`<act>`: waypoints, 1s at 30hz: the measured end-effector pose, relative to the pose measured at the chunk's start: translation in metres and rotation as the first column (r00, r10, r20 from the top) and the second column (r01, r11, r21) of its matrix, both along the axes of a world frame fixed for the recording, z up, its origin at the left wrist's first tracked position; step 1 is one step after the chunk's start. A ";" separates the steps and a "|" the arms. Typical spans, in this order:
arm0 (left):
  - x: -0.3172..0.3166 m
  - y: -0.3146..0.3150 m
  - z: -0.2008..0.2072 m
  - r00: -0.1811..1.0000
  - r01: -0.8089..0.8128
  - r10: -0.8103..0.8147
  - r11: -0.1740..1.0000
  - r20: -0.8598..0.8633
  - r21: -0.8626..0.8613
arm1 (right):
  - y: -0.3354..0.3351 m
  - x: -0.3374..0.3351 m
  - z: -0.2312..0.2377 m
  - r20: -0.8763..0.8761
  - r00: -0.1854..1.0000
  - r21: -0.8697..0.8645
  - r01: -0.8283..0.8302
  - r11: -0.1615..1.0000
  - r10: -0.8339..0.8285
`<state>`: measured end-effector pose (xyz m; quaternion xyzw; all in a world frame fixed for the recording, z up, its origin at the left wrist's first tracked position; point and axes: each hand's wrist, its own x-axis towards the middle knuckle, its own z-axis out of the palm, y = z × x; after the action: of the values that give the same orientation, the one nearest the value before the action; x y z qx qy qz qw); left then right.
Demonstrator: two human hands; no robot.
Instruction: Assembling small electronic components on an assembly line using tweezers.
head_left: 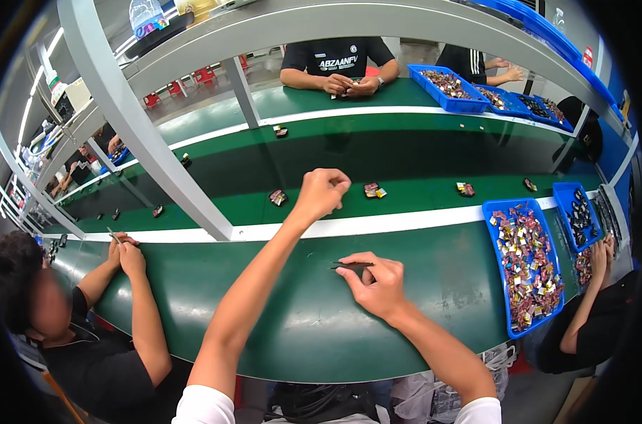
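We note right hand (379,283) pinching thin dark tool (349,266), tip held flat against green tabletop (314,332), steadying it. Left hand (321,192) fisted, extended beyond tool over conveyor belt (405,194) near small component (278,197); contents indeterminate. Blue parts bin (501,208) right of tool, within reach.

Long blue plastic tray (497,212) heaped with small coloured parts is set right; grey metal frame post (133,120) is seen left.
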<state>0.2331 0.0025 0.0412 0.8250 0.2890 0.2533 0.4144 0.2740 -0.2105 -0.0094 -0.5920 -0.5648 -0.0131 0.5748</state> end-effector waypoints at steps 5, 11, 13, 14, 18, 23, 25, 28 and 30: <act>0.058 0.023 -0.024 0.992 0.021 0.006 0.977 -0.127 0.211 | 0.002 -0.004 0.001 -0.010 1.000 0.015 -0.024 1.000 0.024; 0.092 0.025 -0.024 0.902 0.121 0.019 0.948 -0.431 0.295 | 0.002 0.002 -0.003 -0.020 1.000 -0.008 -0.012 1.000 0.012; 0.093 0.030 -0.026 0.886 0.098 0.063 0.943 -0.459 0.319 | 0.003 0.002 -0.003 -0.015 1.000 0.003 -0.022 1.000 0.022; 0.091 0.033 -0.026 0.873 0.079 0.066 0.959 -0.483 0.273 | 0.003 0.001 -0.003 -0.023 0.999 0.007 -0.029 1.000 0.029; 0.064 0.044 -0.032 0.896 0.062 0.043 0.974 -0.443 0.220 | 0.004 -0.003 -0.003 -0.029 0.998 0.017 -0.050 0.999 0.050; -0.010 0.004 -0.002 0.989 -0.006 -0.018 0.986 -0.144 -0.167 | 0.002 -0.002 -0.009 -0.121 0.989 -0.022 -0.093 0.995 0.089; -0.045 -0.014 -0.001 0.998 0.013 -0.030 0.961 -0.055 -0.276 | 0.002 -0.001 -0.011 -0.169 0.980 -0.026 -0.112 0.993 0.106; -0.094 -0.045 -0.008 0.989 -0.048 0.101 0.907 0.106 -0.419 | 0.002 0.000 -0.006 -0.615 0.762 -0.019 -0.269 0.963 0.201; -0.117 -0.068 -0.014 0.972 -0.109 0.196 0.864 0.130 -0.492 | -0.001 0.000 0.001 -0.739 0.634 -0.018 -0.357 0.934 0.227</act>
<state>0.1156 -0.0654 0.0276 0.6448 0.3697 0.2772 0.6089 0.2739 -0.2111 -0.0080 -0.4933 -0.3780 0.3619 0.6948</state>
